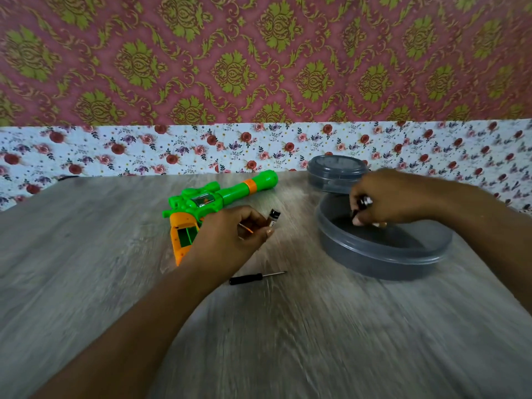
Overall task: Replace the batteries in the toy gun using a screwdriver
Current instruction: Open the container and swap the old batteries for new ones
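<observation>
Two batteries are in hand, so I judge the task about half done. From left: the gun (213, 197) lies on the table (86, 269), grip open and empty. The left hand (233, 234) pinches one battery (274, 218); the screwdriver (256, 277) lies nearby. The right hand (394, 200), closed on another over the tub (383, 254), has the lid (335, 172) behind. Loading and closing remain. Floral wallpaper (259, 67) behind.

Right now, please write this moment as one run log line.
left hand: holds battery | right hand: holds battery over grey round plastic container | green-orange toy gun: compartment open | black screwdriver: on table
</observation>
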Available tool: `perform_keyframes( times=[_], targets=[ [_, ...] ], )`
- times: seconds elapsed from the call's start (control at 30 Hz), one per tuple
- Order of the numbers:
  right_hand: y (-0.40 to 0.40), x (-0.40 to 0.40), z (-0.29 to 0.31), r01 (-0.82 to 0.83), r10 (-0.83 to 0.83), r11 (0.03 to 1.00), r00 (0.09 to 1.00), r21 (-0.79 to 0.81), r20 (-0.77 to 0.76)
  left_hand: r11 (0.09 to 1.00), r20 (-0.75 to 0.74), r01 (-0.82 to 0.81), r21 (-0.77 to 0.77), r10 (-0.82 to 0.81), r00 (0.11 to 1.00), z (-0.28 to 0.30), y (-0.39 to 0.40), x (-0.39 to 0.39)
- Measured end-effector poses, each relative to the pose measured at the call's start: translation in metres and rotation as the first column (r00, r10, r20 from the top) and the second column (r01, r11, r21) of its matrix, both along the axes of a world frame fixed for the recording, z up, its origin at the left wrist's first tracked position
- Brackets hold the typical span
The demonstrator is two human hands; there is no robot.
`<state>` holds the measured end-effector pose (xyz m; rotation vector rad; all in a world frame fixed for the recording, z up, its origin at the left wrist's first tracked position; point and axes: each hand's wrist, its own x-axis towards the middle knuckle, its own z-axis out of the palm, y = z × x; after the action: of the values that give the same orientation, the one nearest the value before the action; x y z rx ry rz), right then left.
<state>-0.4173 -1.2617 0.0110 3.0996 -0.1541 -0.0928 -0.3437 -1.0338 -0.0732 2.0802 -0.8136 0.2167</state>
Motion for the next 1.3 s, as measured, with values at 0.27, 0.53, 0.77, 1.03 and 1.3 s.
perform_keyframes(
  times=[0.27, 0.53, 0.77, 1.03, 1.3],
  targets=[
    [0.071, 0.0, 0.009, -0.28, 0.187, 0.914, 0.933, 0.294, 0.309, 0.996, 0.104, -0.065, 0.053, 0.059, 0.993, 0.005, 0.007, 0.003],
    [0.082, 0.034, -0.048, -0.15, 0.144, 0.975, 0.988, 0.163, 0.05, 0.938, 0.146, -0.17, 0.301, 0.131, 0.981, -0.009, 0.0, 0.004],
    [0.076, 0.047, -0.073, -0.086, 0.06, 0.968, 0.991, 0.234, 0.116, 0.92, 0.083, -0.175, 0.351, 0.156, 0.984, -0.014, 0.0, 0.0],
    [0.078, 0.038, -0.076, -0.076, 0.0, 0.922, 0.98, 0.38, 0.197, 0.903, 0.075, -0.119, 0.412, 0.097, 0.992, -0.018, -0.004, 0.0],
    [0.077, 0.029, -0.072, -0.055, -0.054, 0.9, 0.971, 0.432, 0.235, 0.908, 0.042, -0.041, 0.418, 0.026, 0.999, -0.015, -0.002, -0.001]
  ],
)
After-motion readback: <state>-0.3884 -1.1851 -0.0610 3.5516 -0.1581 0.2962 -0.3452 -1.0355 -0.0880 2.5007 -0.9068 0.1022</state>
